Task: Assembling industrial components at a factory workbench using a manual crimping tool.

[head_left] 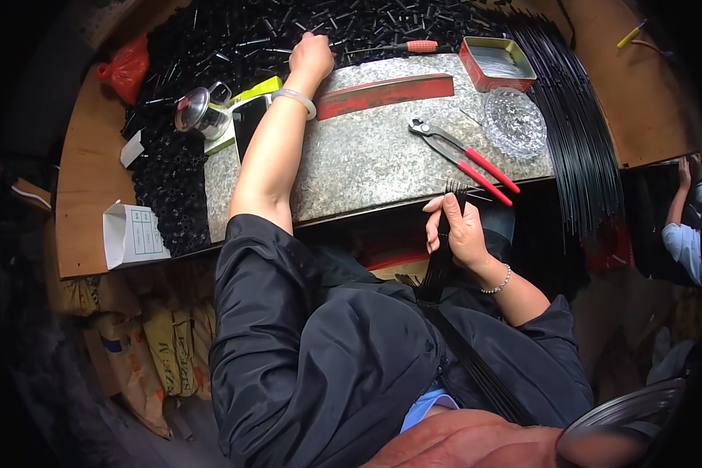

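My left hand [312,58] reaches to the far side of the bench, at the edge of a heap of small black tubular parts [382,22]. Its fingers are curled downward, and what they pinch, if anything, is hidden. Near the front edge of the bench, my right hand [464,232] is closed around a bundle of thin black rods [437,273]. The bundle's tips fan out above the thumb, while its long tail runs down across my lap. Red-handled pliers [464,162] lie just beyond this hand on the grey stone slab [351,168].
A red bar [386,95], a red-handled screwdriver [421,47], a tin of thin pins [498,61] and a glass dish [515,123] sit on the bench. Long black rods [577,148] hang over its right edge. At left stand a lidded glass [203,111] and a white box [135,236].
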